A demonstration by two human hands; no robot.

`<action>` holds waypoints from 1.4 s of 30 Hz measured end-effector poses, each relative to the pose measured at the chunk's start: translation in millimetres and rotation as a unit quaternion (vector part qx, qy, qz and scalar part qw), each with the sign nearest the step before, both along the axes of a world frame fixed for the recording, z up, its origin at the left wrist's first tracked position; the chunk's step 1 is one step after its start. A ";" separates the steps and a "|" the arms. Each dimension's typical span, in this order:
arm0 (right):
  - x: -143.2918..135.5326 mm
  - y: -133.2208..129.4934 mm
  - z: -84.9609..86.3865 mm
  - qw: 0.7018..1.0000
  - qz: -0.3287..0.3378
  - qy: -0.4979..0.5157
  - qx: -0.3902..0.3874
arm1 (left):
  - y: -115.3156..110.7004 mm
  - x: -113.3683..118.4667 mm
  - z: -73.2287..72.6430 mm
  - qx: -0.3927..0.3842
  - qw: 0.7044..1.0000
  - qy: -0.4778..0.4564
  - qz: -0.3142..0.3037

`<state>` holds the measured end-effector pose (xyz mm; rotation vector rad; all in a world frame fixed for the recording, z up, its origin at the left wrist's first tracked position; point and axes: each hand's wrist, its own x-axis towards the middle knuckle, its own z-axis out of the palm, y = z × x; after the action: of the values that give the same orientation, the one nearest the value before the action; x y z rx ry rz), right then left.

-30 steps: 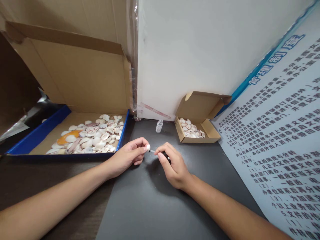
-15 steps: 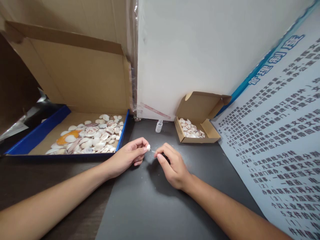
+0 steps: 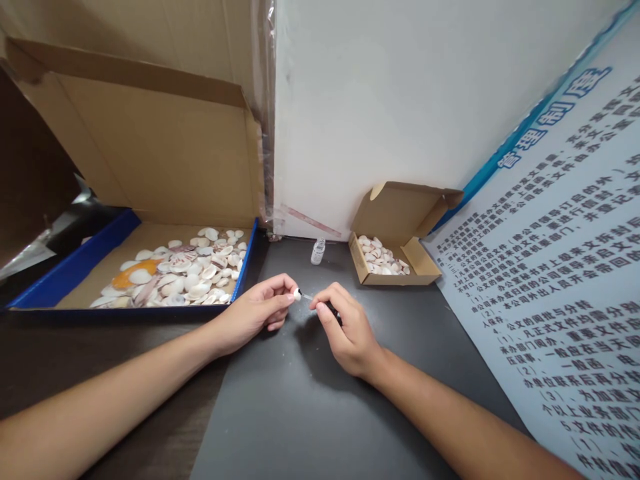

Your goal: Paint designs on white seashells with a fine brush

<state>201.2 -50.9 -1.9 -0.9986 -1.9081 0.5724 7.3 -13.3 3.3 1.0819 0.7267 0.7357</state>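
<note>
My left hand (image 3: 263, 312) is closed, pinching a small white seashell (image 3: 297, 295) between thumb and forefinger. From the right, a thin black-handled brush (image 3: 307, 297) with a pale narrow shaft reaches the shell, its dark tip against the shell's upper right edge. My right hand (image 3: 345, 328) is wrapped round the brush's handle, most of which the fingers hide. Just beyond both hands, a small clear bottle (image 3: 317, 252) stands upright on the dark grey mat (image 3: 280, 420).
At the left, an open blue-edged cardboard box (image 3: 185, 160) holds many seashells (image 3: 187, 270). A smaller open carton (image 3: 400, 281) with shells stands at the back right. A white panel (image 3: 380, 100) rises behind, and a printed poster (image 3: 565, 267) slants along the right.
The brush tip has moved up from just below the shell to its upper right edge. My right hand has turned slightly; my left hand stays almost still.
</note>
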 end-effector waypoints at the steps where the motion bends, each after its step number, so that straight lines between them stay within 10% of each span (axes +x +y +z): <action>1: 0.3 -0.3 0.3 1.000 0.004 0.000 -0.001 | 0.1 -0.1 -0.2 0.001 1.000 -0.001 -0.002; 42: -0.4 -1.3 0.3 1.000 -0.007 0.014 0.018 | 1.4 1.0 -3.8 0.034 0.999 0.030 0.011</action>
<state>200.9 -52.2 -1.6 -0.9742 -1.8791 0.5390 8.3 -11.9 -0.4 1.1643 0.7704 0.7531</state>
